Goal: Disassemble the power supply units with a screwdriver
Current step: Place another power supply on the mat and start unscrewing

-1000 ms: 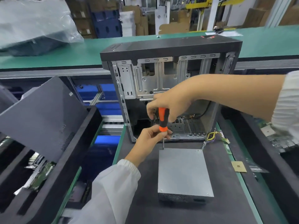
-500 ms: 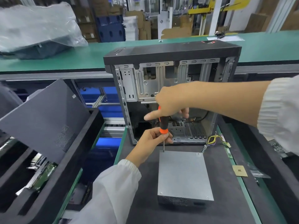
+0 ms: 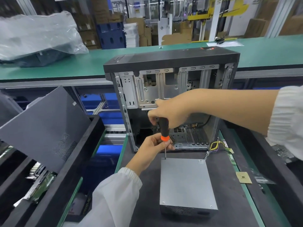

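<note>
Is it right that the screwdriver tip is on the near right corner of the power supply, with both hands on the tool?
Not quite. The head view shows the screwdriver tip at the far left corner of the power supply. Both hands, left hand and right hand, do hold the tool.

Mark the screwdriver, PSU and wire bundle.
screwdriver point(image 3: 164, 126): head view, black handle.
PSU point(image 3: 185, 182): head view, middle of top cover.
wire bundle point(image 3: 213, 145): head view, yellow wires.

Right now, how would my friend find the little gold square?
Start at the big open computer case and drop to the grey metal box lying before it. Look right, to the green strip edging the mat. The gold square lies there, flat and tan, beside a clear plastic bag.
</note>
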{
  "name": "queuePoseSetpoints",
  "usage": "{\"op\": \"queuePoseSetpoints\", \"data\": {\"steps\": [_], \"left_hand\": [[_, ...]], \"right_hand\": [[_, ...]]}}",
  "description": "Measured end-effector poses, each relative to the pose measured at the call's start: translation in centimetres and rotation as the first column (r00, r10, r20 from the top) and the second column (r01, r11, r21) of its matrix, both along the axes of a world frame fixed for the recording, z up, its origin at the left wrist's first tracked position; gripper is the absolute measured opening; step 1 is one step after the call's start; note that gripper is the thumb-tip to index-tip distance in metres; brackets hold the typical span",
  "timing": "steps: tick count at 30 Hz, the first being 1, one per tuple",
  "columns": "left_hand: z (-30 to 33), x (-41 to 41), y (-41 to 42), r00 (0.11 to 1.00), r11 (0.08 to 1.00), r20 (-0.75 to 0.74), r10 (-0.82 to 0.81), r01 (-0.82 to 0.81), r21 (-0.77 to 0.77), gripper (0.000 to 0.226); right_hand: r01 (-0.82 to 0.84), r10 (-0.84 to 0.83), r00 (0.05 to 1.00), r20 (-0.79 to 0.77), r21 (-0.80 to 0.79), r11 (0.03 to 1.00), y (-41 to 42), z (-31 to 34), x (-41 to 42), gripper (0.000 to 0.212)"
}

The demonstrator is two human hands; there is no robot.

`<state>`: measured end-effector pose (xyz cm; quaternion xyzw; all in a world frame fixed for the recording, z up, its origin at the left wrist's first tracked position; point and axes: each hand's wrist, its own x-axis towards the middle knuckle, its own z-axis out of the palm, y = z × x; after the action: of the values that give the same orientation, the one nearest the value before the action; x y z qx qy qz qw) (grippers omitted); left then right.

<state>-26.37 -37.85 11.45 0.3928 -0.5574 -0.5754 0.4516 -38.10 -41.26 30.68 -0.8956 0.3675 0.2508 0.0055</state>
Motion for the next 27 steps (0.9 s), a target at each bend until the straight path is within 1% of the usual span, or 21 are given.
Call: {"op": "queuePoseSetpoints", "data": {"steps": [1,2,5,7,8,9,10,11,12,14,15,16,17,18,19,20,21,23,24,25,27], "left_hand": [[0.0,0.0,0.0,1.0,1.0,-0.002,-0.001,0.001,0.0,0.008],[0.0,-0.1,0.0,1.0,1.0,-0.007,0.0,0.0,0.0,0.008],[0.0,-0.1,-0.1,1.0,1.0,-0.003,0.014,-0.014,0.004,0.009],[0.2,0.1,-0.2,1.0,1.0,0.011,0.012,-0.012,0.002,0.01],[0.3,0.1,-0.2,1.0,1.0,0.017,0.004,-0.004,-0.001,0.009],[0.4,0.2,-0.2,1.0,1.0,0.021,-0.008,0.008,-0.003,0.009],[0.5,0.1,-0.2,1.0,1.0,0.02,-0.019,0.019,-0.002,0.009],[0.5,0.1,-0.2,1.0,1.0,0.017,-0.025,0.025,0.004,0.008],[0.5,0.0,-0.1,1.0,1.0,0.012,-0.025,0.025,0.012,0.008],[0.6,-0.1,-0.1,1.0,1.0,0.005,-0.021,0.021,0.019,0.008],[0.6,-0.1,-0.1,1.0,0.999,0.004,-0.025,0.025,0.019,0.007],[0.6,0.0,-0.2,1.0,0.999,0.003,-0.031,0.031,0.02,0.007],[0.6,0.0,-0.2,0.999,0.999,0.002,-0.035,0.035,0.02,0.007],[0.6,0.1,-0.2,0.999,0.999,0.001,-0.037,0.037,0.019,0.007],[0.6,0.1,-0.2,0.999,0.999,-0.003,-0.038,0.038,0.017,0.008],[0.5,0.1,-0.2,0.999,0.999,-0.011,-0.038,0.038,0.016,0.008],[0.5,0.1,-0.3,0.999,0.999,-0.022,-0.036,0.036,0.014,0.009],[0.5,0.1,-0.3,0.999,1.0,-0.035,-0.028,0.029,0.012,0.012],[0.5,0.1,-0.3,0.999,1.0,-0.03,-0.027,0.027,0.013,0.011],[0.5,0.1,-0.3,0.999,0.999,-0.018,-0.03,0.03,0.014,0.01],[0.6,0.0,-0.3,0.999,0.999,0.003,-0.044,0.044,0.016,0.008]], "right_hand": [[0.0,0.0,1.0,0.001,0.052,0.999,-0.2,0.4,-0.2,0.048],[0.025,-0.026,1.0,0.015,0.054,0.998,-0.2,0.7,-0.1,0.058],[0.133,-0.127,0.986,0.11,-0.048,0.99,0.2,-0.2,0.2,0.075],[0.105,-0.095,0.992,0.081,-0.122,0.987,0.1,-0.7,0.4,0.067],[0.067,-0.062,0.997,0.054,-0.107,0.992,-0.2,-0.8,0.5,0.053],[0.049,-0.048,0.998,0.034,-0.032,0.998,-0.5,-0.6,0.5,0.034],[0.062,-0.063,0.998,0.017,0.069,0.996,-0.7,-0.1,0.4,0.028],[0.081,-0.084,0.996,0.012,0.152,0.985,-0.9,0.4,0.4,0.038],[0.108,-0.112,0.994,0.015,0.182,0.977,-0.8,0.7,0.4,0.048],[0.196,-0.2,0.98,0.022,0.123,0.973,-0.2,0.4,0.5,0.067],[0.225,-0.226,0.974,0.017,0.051,0.973,0.2,-0.1,0.7,0.073],[0.218,-0.218,0.976,0.004,-0.02,0.976,0.4,-0.4,0.7,0.072],[0.168,-0.169,0.986,-0.012,-0.067,0.984,0.3,-0.7,0.8,0.064],[0.118,-0.12,0.992,-0.026,-0.074,0.99,0.2,-0.7,0.8,0.049],[0.085,-0.085,0.996,-0.02,-0.022,0.996,0.0,-0.4,0.8,0.032],[0.083,-0.082,0.997,-0.015,0.06,0.995,-0.1,0.1,0.7,0.033],[0.086,-0.086,0.996,-0.005,0.141,0.986,-0.5,0.5,0.5,0.047],[0.146,-0.158,0.986,0.055,0.179,0.973,-0.6,0.7,0.4,0.065],[0.192,-0.206,0.975,0.086,0.148,0.97,-0.1,0.5,0.5,0.068],[0.216,-0.223,0.969,0.102,0.069,0.974,0.1,0.0,0.6,0.07],[0.14,-0.137,0.99,0.042,-0.097,0.985,0.1,-0.6,0.6,0.058]]}}
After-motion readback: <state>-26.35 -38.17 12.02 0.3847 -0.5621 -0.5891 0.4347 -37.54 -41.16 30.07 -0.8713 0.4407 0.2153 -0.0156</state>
